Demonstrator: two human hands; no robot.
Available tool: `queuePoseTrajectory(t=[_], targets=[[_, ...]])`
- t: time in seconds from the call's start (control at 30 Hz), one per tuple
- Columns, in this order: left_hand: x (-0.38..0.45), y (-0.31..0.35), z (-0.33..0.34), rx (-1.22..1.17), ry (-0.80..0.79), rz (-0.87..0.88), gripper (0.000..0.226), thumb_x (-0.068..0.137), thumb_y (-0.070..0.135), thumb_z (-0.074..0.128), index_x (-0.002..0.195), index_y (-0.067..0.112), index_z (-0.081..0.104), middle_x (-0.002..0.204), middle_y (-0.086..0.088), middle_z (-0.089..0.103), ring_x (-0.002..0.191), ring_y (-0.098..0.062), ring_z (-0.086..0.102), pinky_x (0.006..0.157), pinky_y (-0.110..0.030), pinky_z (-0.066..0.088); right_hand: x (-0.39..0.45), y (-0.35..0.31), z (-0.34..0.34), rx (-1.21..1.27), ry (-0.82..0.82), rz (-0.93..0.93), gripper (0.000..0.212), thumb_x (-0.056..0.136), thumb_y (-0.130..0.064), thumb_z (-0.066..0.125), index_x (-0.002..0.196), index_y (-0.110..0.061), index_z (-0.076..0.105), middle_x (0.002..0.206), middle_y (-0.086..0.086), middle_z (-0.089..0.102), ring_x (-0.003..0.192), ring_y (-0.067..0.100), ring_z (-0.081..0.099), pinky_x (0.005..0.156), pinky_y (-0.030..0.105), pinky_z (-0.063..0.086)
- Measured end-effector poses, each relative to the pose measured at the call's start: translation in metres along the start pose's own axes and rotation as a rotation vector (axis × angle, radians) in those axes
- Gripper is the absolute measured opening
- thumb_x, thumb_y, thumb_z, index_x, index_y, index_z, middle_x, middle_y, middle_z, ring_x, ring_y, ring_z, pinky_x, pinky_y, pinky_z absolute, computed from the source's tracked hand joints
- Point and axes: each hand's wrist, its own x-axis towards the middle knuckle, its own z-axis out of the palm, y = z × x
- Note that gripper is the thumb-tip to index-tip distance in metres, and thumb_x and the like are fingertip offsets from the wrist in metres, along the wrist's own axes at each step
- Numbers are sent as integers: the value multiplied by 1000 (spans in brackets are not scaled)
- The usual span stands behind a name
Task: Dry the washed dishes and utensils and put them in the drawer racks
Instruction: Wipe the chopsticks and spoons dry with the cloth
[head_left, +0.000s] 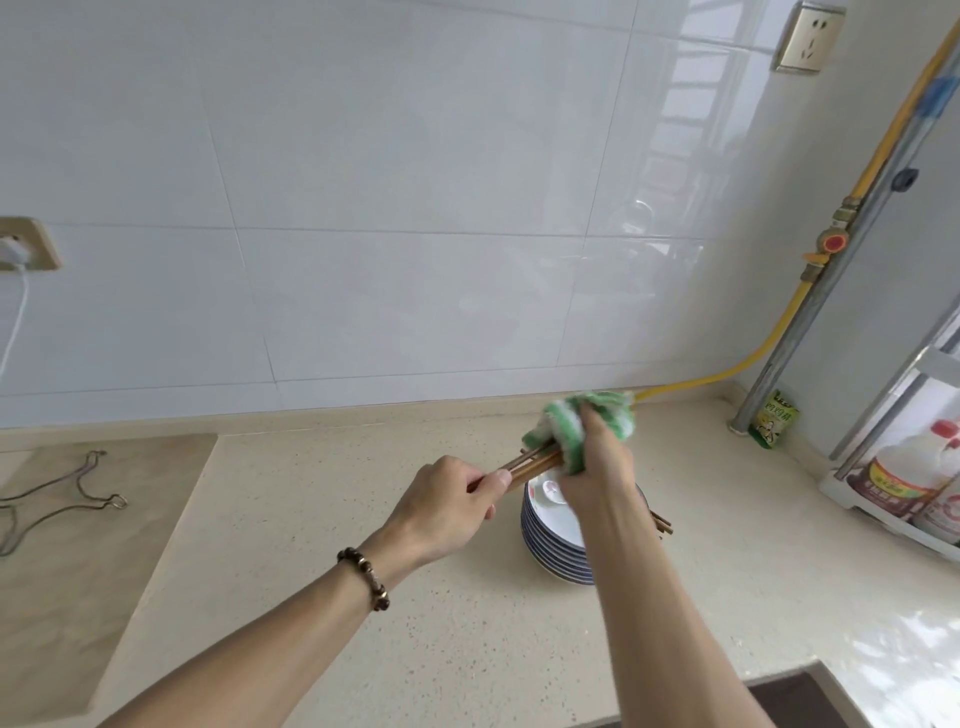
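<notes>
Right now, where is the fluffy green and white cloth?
The green and white cloth is right of centre, bunched in the right hand around the brown wooden chopsticks, above the stack of blue-rimmed white plates.

Hands: two, left hand (441, 506) and right hand (597, 467)
Cloth (587, 415): one, in the right hand
Chopsticks (535, 465): a bundle between the hands, number unclear
Plates (550, 540): one stack under the hands, about seven
Bottles (914, 478): two, far right of the hands
Wall sockets (808, 39): two

A home kitchen: tiled wall (395, 156), speckled countertop (337, 545), gas pipe (779, 332), stacked plates (550, 540).
</notes>
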Motion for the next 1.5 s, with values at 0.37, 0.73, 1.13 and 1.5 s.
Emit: queuePoseTrajectory(t=[0.37, 0.73, 1.13, 1.5], targets=[[7, -4, -18, -111, -144, -124, 44, 102, 39, 54, 68, 13, 62, 46, 6, 42, 38, -10, 33, 43, -22, 28, 26, 13, 0, -7, -34, 43, 41, 91, -22, 72, 122, 1, 59, 95, 21, 72, 77, 38, 71, 66, 47, 62], [16, -6, -9, -108, 149, 1, 30, 99, 36, 61, 83, 14, 74, 54, -6, 63, 32, -3, 42, 39, -18, 34, -17, 33, 28, -72, 1, 9, 20, 96, -20, 67, 97, -1, 62, 69, 13, 72, 52, 22, 68, 45, 26, 53], [26, -15, -22, 49, 150, 80, 42, 97, 35, 62, 67, 7, 70, 46, 1, 51, 40, -13, 41, 46, -28, 33, 4, 23, 28, -79, 93, 32, 21, 94, -19, 70, 103, -3, 61, 93, 18, 72, 65, 29, 69, 60, 42, 61], [34, -19, -26, 127, 165, 153, 42, 100, 31, 60, 63, 12, 67, 45, 5, 46, 38, -8, 35, 44, -26, 27, 5, 28, 35, -98, 83, 12, 32, 90, -21, 75, 112, -5, 59, 93, 13, 72, 68, 25, 72, 60, 42, 61]])
